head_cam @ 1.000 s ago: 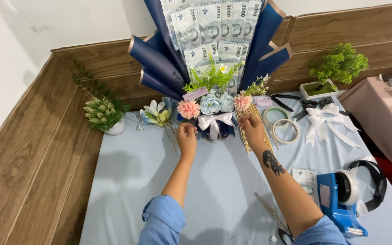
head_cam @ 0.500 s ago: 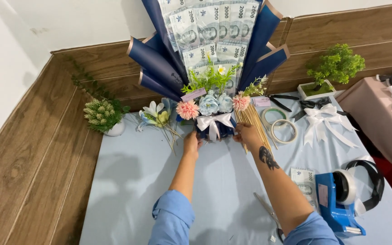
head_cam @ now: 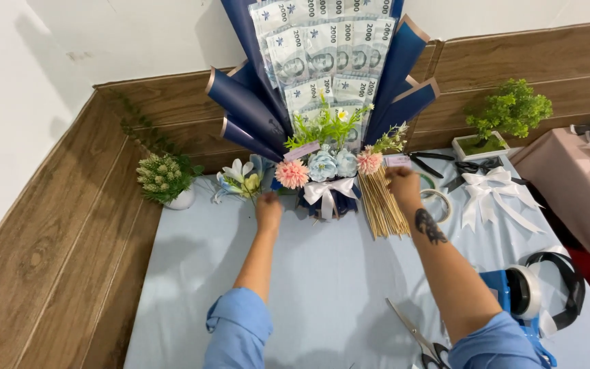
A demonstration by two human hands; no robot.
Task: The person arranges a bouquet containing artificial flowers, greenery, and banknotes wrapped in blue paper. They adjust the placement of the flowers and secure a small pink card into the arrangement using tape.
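The money bouquet (head_cam: 329, 102) stands upright against the wood-panelled wall (head_cam: 56, 246), at the back of the pale blue table (head_cam: 308, 287), and I judge it leans there so the fanned banknotes and dark blue wrapping cones face me while I work on its base. Its lower front carries blue paper roses, a pink flower (head_cam: 292, 173) on the left, a smaller pink one on the right and a white satin bow (head_cam: 327, 191) tied at the neck. A bundle of thin wooden sticks (head_cam: 385, 205) rests slanted against its right side, touching the wrap, probably kept there within easy reach. My left hand (head_cam: 268, 210) sits just below and slightly left of the pink flower, near the foot of the bouquet, fingers loosely curled; I cannot tell whether it pinches anything. My right hand (head_cam: 403, 186) is at the bouquet's right edge, over the top of the sticks and just beside the small pink flower, fingers bent narrow as if around a stem or a stick (the back of the hand hides the tips). So the bouquet stands straight ahead, between my two hands. A loose white and yellow flower sprig (head_cam: 240, 179) lies left of my left hand, and scissors (head_cam: 418, 336) lie near my right elbow.
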